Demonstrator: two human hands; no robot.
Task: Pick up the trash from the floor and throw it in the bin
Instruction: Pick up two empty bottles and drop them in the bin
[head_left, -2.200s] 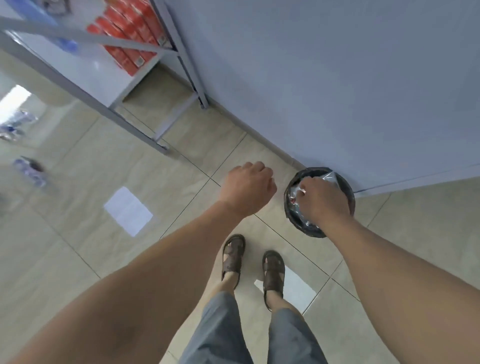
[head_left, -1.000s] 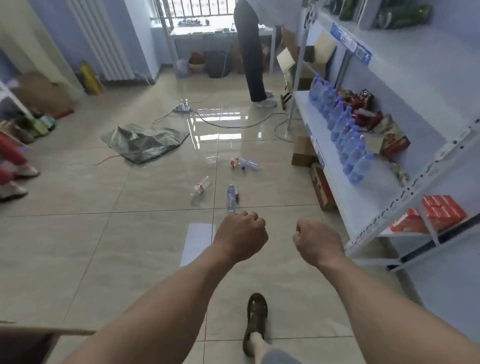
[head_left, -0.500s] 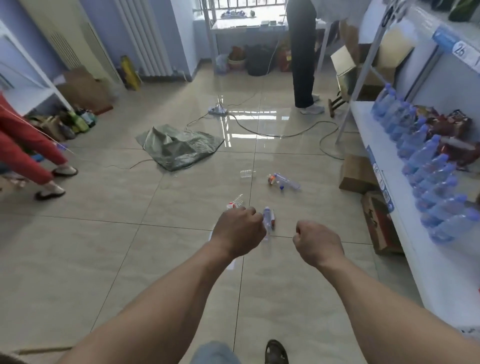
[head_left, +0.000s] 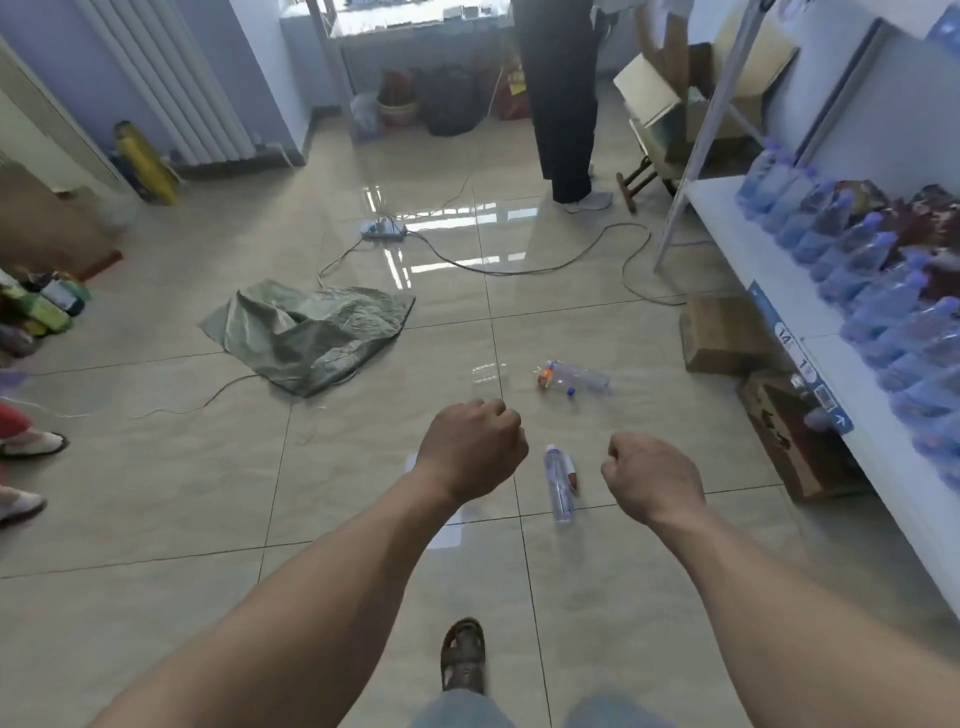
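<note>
we find both hands, left (head_left: 470, 451) and right (head_left: 652, 480), clenched empty; plastic bottle (head_left: 559, 482) between them uncollected, crushed bottle (head_left: 571, 375) beyond it.

A crumpled grey-green woven sack (head_left: 311, 332) lies on the beige tiled floor (head_left: 156, 519), a white power strip (head_left: 384, 229) beyond it.
</note>
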